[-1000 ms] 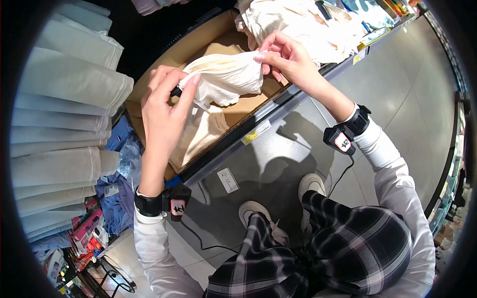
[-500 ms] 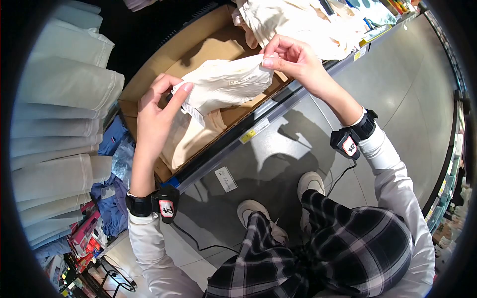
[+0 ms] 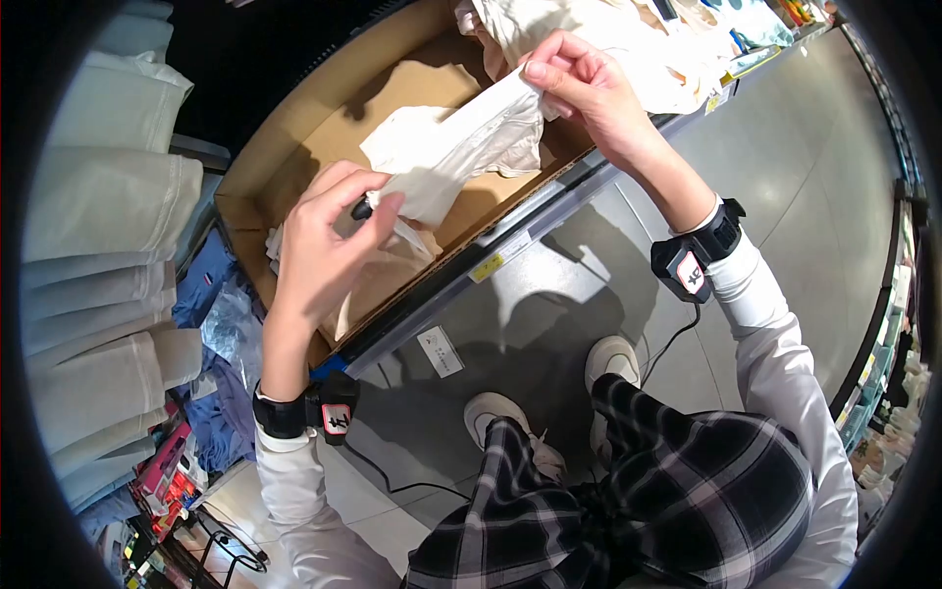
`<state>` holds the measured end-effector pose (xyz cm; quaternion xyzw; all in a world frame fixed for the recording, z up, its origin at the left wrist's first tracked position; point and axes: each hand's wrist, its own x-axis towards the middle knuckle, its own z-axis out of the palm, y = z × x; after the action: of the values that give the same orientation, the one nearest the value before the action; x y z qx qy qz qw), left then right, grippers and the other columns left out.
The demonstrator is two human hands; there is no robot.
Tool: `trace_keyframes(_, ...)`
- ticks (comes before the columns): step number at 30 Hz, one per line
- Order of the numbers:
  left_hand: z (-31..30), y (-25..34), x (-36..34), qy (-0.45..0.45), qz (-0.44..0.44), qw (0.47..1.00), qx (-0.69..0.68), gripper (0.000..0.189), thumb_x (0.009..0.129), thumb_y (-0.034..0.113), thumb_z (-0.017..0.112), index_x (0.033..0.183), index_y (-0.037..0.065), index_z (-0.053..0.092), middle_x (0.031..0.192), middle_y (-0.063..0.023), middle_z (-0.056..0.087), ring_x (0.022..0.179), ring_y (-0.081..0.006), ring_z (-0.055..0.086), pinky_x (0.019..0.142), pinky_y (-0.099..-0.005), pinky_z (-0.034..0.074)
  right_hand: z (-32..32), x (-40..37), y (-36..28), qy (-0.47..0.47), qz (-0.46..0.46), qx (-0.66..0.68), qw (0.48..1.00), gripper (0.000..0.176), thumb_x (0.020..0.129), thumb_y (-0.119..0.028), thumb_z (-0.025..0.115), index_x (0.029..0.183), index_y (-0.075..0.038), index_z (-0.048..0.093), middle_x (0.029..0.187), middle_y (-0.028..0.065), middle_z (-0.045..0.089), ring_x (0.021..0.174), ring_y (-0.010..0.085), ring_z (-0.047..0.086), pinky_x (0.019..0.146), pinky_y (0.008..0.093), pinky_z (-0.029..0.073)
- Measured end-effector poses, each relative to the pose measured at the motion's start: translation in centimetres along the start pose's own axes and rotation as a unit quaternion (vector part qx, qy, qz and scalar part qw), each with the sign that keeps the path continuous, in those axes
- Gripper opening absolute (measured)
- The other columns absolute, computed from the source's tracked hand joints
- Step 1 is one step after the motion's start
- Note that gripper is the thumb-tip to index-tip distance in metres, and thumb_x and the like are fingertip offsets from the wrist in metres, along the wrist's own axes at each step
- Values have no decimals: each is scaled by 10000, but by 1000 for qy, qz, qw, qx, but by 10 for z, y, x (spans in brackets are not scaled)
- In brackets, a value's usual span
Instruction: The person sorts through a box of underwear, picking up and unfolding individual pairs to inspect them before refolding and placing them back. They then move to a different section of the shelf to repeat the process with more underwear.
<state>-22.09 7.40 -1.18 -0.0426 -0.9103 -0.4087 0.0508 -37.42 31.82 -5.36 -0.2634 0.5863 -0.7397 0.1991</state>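
Pale cream garment (image 3: pixel 461 147) – soft, limp cloth, pulled into a slanting band in the air over an open cardboard box (image 3: pixel 314 137). It does not appear to rest on anything; its slack middle hangs just above the box floor.

Right hand (image 3: pixel 584 83): closed in a pinch on the upper end of the cloth, fingertips (image 3: pixel 538 71) bunched on the edge, at the far rim of the box.

Left hand (image 3: pixel 329 245): closed on the lower end, thumb and fingers curled round the fabric. A small dark piece (image 3: pixel 361 208) shows at the thumb; too small to tell what it is.

Handling, as a judgement – two pinches this far apart hold the cloth taut enough to read its shape. Gripping on an edge or seam rather than the loose middle should stop it slipping or bunching. The dark piece is best kept clear of the fabric so it does not snag.

Around: a beige garment (image 3: pixel 378 280) lies in the box under the left hand. The box sits on a shelf, with a yellow price label (image 3: pixel 491 263) on its front edge. More pale cloth (image 3: pixel 608 29) is heaped beyond the box, and folded stacks (image 3: pixel 108 206) stand at the left. Both wrists carry black bands (image 3: pixel 687 265).
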Motion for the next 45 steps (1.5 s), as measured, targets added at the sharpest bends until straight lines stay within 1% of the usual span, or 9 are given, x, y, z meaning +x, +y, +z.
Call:
trace_keyframes(8,-5,-7,2,76,57,994,51,144,800,106,706,838,-16,640,835,-80,620,809,-204,571,759,-273,440,11,-13,-6,-27,23,-49,998,151,863,-83,676,977,-37,589,669,16,627,532,34,543,492,177,399)
trace_keyframes(12,-3,-5,-3,93,-4,995,31,157,788,105,717,848,-11,628,807,-79,614,798,-192,557,758,-268,432,13,-21,-12,-18,-24,-222,975,151,835,-111,722,911,-47,609,624,-57,508,553,10,433,512,191,331)
trace_keyframes(16,-1,-5,-9,40,-45,998,17,172,765,78,728,869,-3,618,779,-75,599,764,-175,545,726,-267,435,12,-32,-2,19,-37,-136,990,162,841,-150,728,871,-54,601,631,-75,459,602,1,392,538,198,311)
trace_keyframes(18,1,-5,-10,26,11,998,48,157,739,34,732,853,-1,630,770,-81,607,738,-194,558,692,-275,451,7,-36,-2,16,-41,-122,992,150,849,-129,715,885,-55,589,643,-79,451,621,0,397,560,194,315)
trace_keyframes(20,5,-4,-9,17,121,987,102,148,711,-10,732,829,-1,643,767,-90,619,733,-222,573,669,-290,468,0,-38,1,-26,-3,-99,995,132,875,-40,664,947,-52,554,889,-13,547,777,24,491,688,182,407)
trace_keyframes(27,6,3,-3,95,186,965,156,174,676,-14,761,800,16,642,764,-80,622,751,-238,581,665,-300,472,6,-42,-15,-110,-10,-226,968,313,832,-99,678,1115,-94,544,817,-19,547,790,72,525,688,234,428)
trace_keyframes(32,6,17,-4,79,145,975,151,204,674,-10,761,790,33,599,751,-77,594,735,-226,558,651,-297,457,12,-45,-13,-111,-75,-285,949,223,842,-51,663,1040,-63,562,917,3,595,758,76,542,631,224,431)
trace_keyframes(41,5,10,-12,62,81,986,135,231,674,-2,746,758,43,536,705,-80,532,659,-213,501,574,-303,427,10,-44,-17,-163,-101,-375,907,177,768,-89,735,866,-60,590,777,4,589,692,122,532,589,256,413)
trace_keyframes(45,2,10,-12,37,84,984,154,218,682,12,741,774,56,548,711,-75,532,661,-220,506,568,-302,425,11,-44,-15,-156,-151,-382,898,225,793,-175,711,878,-60,537,731,79,563,657,244,554,587,342,435)
